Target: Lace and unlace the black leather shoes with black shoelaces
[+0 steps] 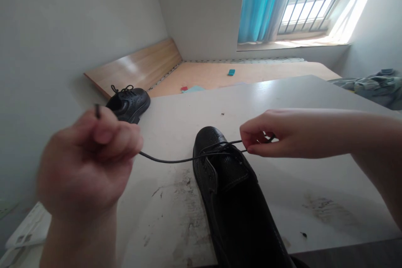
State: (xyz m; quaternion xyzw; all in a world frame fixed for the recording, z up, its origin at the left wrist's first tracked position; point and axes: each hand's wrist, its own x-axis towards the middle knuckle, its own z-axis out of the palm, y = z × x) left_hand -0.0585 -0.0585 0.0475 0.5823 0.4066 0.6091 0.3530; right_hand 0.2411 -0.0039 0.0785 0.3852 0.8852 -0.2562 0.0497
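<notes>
A black leather shoe (232,192) lies on the white table with its toe pointing away from me. Its black shoelace (169,161) crosses over the front of the opening and stretches out to both sides. My left hand (94,159), closed in a fist and slightly blurred, grips one lace end, and the tip sticks up above the fingers. To the right of the shoe, my right hand (264,134) pinches the lace close to the eyelets. The shoe's tongue shows between the open side flaps.
Another black shoe (130,102), its lace tied in a bow, sits at the table's (176,121) far left. Behind are a wooden surface (213,71) with a small teal item (231,72), a barred window, and a blue curtain. Folded cloth (377,88) lies at the right.
</notes>
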